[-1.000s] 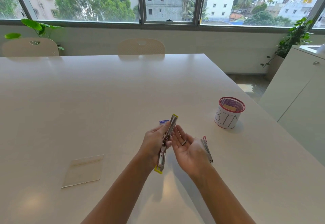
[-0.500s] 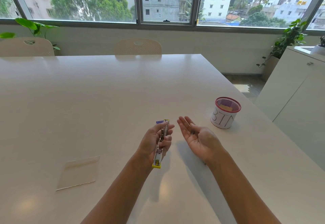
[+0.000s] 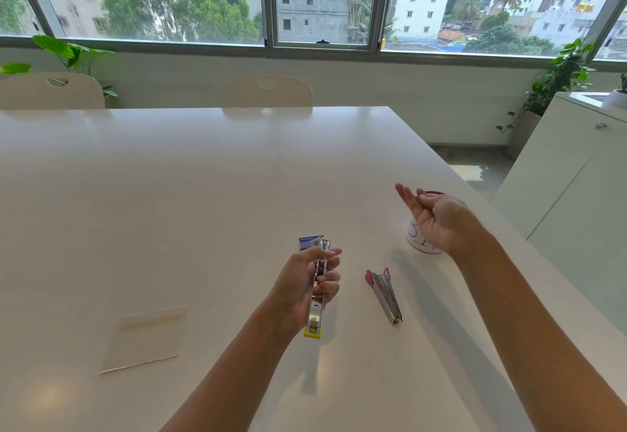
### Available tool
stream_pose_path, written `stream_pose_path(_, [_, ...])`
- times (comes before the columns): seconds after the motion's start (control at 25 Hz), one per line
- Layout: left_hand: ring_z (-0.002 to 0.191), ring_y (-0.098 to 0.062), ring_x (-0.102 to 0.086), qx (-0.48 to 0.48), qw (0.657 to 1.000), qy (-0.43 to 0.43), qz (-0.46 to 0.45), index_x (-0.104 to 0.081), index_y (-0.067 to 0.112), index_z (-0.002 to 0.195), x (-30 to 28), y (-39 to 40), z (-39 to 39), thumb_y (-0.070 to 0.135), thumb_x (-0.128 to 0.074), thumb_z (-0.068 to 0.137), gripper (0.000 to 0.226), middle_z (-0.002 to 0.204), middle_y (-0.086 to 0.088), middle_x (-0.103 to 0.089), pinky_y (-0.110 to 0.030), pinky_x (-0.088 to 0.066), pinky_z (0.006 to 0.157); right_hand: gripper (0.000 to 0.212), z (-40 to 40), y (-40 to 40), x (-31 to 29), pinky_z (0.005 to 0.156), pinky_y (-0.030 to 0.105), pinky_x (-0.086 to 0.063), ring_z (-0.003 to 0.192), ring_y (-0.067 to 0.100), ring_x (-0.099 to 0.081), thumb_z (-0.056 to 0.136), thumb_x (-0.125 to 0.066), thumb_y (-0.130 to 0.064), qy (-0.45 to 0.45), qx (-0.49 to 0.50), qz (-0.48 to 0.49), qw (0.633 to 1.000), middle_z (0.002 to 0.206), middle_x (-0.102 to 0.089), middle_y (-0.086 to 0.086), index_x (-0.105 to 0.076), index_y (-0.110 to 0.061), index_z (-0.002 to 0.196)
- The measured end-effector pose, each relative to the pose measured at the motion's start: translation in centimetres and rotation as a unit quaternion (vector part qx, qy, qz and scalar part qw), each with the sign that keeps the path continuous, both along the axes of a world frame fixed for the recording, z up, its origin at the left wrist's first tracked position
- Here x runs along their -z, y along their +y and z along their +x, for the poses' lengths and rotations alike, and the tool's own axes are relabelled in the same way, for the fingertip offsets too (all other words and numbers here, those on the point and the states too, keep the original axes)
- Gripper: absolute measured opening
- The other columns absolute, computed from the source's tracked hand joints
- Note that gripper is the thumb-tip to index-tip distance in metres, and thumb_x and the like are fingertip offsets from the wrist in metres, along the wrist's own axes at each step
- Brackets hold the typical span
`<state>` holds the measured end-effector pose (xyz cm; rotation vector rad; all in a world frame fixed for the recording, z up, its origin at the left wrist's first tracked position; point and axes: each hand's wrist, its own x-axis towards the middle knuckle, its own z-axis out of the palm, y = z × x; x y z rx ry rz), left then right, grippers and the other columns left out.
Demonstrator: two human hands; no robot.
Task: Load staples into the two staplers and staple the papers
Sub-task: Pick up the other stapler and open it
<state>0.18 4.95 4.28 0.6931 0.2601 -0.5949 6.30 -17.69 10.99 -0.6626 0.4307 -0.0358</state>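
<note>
Loading step: left hand (image 3: 307,287) gripping yellow stapler (image 3: 317,296); right hand (image 3: 437,219) spread over bin (image 3: 420,241). Next: fetching staples from box (image 3: 309,242).

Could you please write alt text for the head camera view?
A left hand grips a yellow stapler above a white table, while the open right hand hovers over a bin cup; a red stapler lies between.

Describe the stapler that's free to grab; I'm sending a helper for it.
On the white table, look before the bin, near the right edge. The red stapler lies there flat and untouched. Unlike the yellow stapler, gripped by the left hand, its ends are red.
</note>
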Motion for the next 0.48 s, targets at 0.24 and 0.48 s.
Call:
stream_pose_path(0.24, [0.047,-0.007,-0.03,-0.001,1.0,-0.003,0.001,-0.05,0.001,0.122,0.0,0.0,0.3,0.001,-0.057,0.075,0.047,0.075,-0.005,-0.049,-0.015,-0.026,0.035,0.017,2.6,-4.0,1.2,0.087,0.031,-0.057,0.091,0.019,-0.072,0.105,-0.042,-0.007,0.037,-0.008,-0.582,0.812,0.11,-0.071,0.014,-0.058,-0.009,0.109])
stream_pose_path(0.48, [0.047,-0.007,-0.03,0.0,1.0,-0.007,0.002,-0.049,0.001,0.123,0.1,0.1,0.4,0.002,-0.059,0.07,0.053,0.076,-0.005,-0.049,-0.016,-0.028,0.034,0.015,3.0,-4.8,2.4,0.088,0.04,-0.055,0.108,0.037,-0.064,0.093,-0.066,-0.006,0.047,-0.019,-0.814,0.579,0.114,-0.068,0.02,-0.073,-0.008,0.106])
